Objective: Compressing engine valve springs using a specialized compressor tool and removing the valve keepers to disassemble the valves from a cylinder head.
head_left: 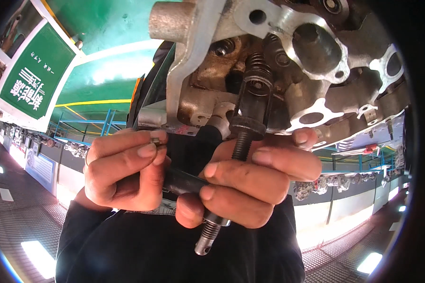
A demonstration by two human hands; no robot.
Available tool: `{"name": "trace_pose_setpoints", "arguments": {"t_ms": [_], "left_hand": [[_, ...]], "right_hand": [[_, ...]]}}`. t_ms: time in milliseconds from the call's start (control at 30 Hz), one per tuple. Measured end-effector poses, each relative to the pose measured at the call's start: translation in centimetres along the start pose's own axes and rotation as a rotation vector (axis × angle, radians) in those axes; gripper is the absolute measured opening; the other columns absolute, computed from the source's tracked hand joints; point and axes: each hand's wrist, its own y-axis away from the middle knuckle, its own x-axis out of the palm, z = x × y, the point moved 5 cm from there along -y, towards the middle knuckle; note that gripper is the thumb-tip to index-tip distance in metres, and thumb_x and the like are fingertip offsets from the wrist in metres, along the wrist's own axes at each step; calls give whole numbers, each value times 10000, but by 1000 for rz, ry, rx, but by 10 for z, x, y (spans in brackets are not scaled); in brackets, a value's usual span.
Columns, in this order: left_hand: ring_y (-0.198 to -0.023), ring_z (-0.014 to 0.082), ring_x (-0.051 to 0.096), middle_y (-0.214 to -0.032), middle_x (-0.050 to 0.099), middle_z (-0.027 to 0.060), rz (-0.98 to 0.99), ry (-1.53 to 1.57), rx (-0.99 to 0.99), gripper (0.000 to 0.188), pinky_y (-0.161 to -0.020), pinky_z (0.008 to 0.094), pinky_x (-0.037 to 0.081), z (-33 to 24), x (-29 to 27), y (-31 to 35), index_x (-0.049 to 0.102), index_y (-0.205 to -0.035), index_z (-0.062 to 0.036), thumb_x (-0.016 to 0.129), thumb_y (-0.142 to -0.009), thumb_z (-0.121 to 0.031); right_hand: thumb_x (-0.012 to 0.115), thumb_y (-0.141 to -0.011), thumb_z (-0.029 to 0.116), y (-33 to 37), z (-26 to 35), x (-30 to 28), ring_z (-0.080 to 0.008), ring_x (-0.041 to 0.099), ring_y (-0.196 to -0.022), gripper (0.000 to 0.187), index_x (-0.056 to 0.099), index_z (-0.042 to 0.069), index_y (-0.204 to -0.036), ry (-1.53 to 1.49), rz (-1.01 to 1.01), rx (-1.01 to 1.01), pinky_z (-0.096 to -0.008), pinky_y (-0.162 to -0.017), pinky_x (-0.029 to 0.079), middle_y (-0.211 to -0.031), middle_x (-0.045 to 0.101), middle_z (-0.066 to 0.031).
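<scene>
My left hand [127, 172] pinches a small, shiny metal piece [156, 141] between thumb and fingertips, left of the tool. My right hand [250, 181] is closed around the dark frame and threaded screw of a valve spring compressor [241, 145]. The compressor's open-sided cup reaches into the cylinder head [200, 101] and sits over a valve spring [259, 63]. Inside the cup, the top of a valve stem [256, 85] seems to show. A second threaded end of the compressor [208, 238] sticks out below my right fingers. The palm sides of both hands are partly hidden.
The metal cylinder head, with port openings and flanges, fills the upper right. A green-and-white sign board [38, 70] stands at the upper left above a green floor [113, 28]. Blue racks [87, 125] and rows of engine parts [335, 184] line the background.
</scene>
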Motion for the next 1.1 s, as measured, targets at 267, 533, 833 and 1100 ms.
{"name": "trace_pose_setpoints", "arguments": {"t_ms": [267,533,833,1100], "left_hand": [[-825,257,735,-985,674,223,-26,23,13,371,-722,311,629,-1,3,2,605,-1075,51,752,-758,174],[-773,237,710,-967,704,213,-91,51,27,360,-624,282,575,-2,10,3,634,-1038,55,766,-727,179],[-751,262,718,-947,709,207,-191,96,88,364,-577,292,571,-1,18,4,676,-993,73,758,-656,182],[-761,271,734,-906,721,166,-210,161,41,336,-567,288,589,0,17,6,683,-949,72,745,-637,182]], "right_hand": [[644,-852,491,-1,0,-1,-140,450,-967,232,499,311,-835,-29,43,54,-433,-1083,326,-743,487,149],[661,-855,508,0,-2,-3,-154,439,-952,286,480,288,-824,-82,107,52,-433,-1066,347,-753,472,133],[638,-848,461,-1,-4,0,-178,426,-957,275,450,262,-817,-156,159,-41,-456,-1131,330,-748,438,90],[657,-837,463,5,-5,4,-185,428,-961,289,455,258,-815,-288,26,-19,-469,-1136,310,-746,444,83]]}}
